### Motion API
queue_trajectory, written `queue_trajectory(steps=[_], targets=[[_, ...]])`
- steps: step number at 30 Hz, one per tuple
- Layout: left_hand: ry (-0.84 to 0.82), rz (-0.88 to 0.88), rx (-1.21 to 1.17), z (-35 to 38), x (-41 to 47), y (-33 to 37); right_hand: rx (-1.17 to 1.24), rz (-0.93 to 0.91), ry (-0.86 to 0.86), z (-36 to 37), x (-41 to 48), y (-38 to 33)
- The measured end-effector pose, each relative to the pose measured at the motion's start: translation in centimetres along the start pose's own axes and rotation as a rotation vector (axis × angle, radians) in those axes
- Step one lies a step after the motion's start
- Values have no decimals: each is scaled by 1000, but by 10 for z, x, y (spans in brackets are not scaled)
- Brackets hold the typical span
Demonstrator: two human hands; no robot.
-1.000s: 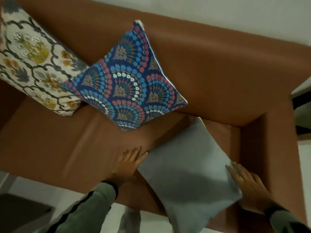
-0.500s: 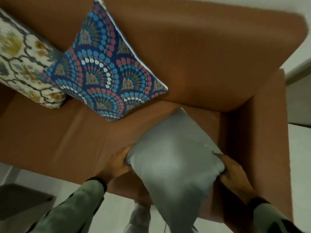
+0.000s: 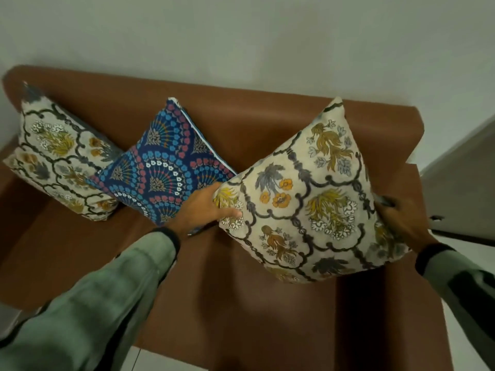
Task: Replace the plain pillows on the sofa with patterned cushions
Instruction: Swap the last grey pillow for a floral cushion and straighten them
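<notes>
A cream floral cushion [image 3: 308,194] stands on one corner at the right end of the brown sofa [image 3: 241,303], leaning on the backrest. My left hand [image 3: 206,210] grips its left corner and my right hand [image 3: 401,220] grips its right corner. A blue fan-patterned cushion [image 3: 163,162] leans in the middle of the sofa. Another cream floral cushion [image 3: 59,162] leans at the left end. No plain pillow is in sight.
A pale wall [image 3: 241,36] rises behind the sofa. The sofa's right armrest [image 3: 388,303] lies below the held cushion. A light door or panel [image 3: 460,183] stands at the right, with white floor [image 3: 476,330] beneath it.
The grey plain pillow that both hands held is gone from view. A cream floral cushion now stands in its place at the right end, held by both hands. The view has tilted up.
</notes>
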State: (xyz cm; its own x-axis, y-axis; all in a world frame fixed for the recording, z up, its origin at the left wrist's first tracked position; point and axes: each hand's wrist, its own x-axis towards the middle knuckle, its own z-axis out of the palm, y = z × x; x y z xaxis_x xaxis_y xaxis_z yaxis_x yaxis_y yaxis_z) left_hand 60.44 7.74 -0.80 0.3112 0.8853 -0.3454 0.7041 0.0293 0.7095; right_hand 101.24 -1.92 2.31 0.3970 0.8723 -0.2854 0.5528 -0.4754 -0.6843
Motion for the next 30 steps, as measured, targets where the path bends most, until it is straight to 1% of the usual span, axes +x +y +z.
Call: queue_trajectory(steps=[4, 6, 8, 9, 10, 11, 12, 13, 14, 15, 16, 17, 18, 19, 21, 22, 24, 26, 28, 30], targets=[[5, -15, 167, 9, 38, 1, -53, -22, 13, 6, 0, -13], [-14, -34, 236, 16, 51, -2, -84, 27, -16, 10, 3, -15], [29, -53, 383, 24, 56, -4, -160, 105, -45, 15, 7, -17], [92, -20, 502, 27, 57, -5, -219, 151, -40, 18, 9, -18], [177, 75, 613, 28, 55, -6, -275, 192, -9, 19, 10, -19], [264, 213, 690, 26, 52, -8, -312, 190, 50, 20, 9, -23], [330, 351, 721, 20, 50, -8, -317, 124, 149, 21, 9, -29], [362, 457, 728, 12, 52, -8, -311, 13, 271, 23, 9, -40], [346, 511, 742, 1, 56, -7, -300, -128, 386, 29, 9, -54], [286, 515, 759, -9, 63, -5, -270, -278, 461, 39, 8, -71], [196, 484, 775, -17, 72, -3, -214, -423, 474, 55, 10, -89], [97, 448, 797, -23, 82, -2, -168, -560, 413, 74, 13, -105], [1, 417, 835, -26, 90, -2, -183, -671, 286, 94, 17, -114], [-79, 391, 894, -27, 98, -4, -290, -732, 140, 116, 20, -119], [-158, 342, 1049, -26, 108, -11, -608, -739, -107, 148, 30, -108], [-159, 329, 1138, -27, 110, -16, -730, -720, -179, 157, 36, -97], [-151, 321, 1312, -27, 107, -24, -853, -709, -209, 161, 43, -72], [-168, 297, 1441, -32, 99, -32, -892, -724, -141, 158, 44, -58], [-153, 280, 1464, -36, 92, -36, -882, -732, -41, 153, 44, -49], [-125, 300, 1418, -45, 85, -37, -874, -723, 19, 149, 46, -42]])
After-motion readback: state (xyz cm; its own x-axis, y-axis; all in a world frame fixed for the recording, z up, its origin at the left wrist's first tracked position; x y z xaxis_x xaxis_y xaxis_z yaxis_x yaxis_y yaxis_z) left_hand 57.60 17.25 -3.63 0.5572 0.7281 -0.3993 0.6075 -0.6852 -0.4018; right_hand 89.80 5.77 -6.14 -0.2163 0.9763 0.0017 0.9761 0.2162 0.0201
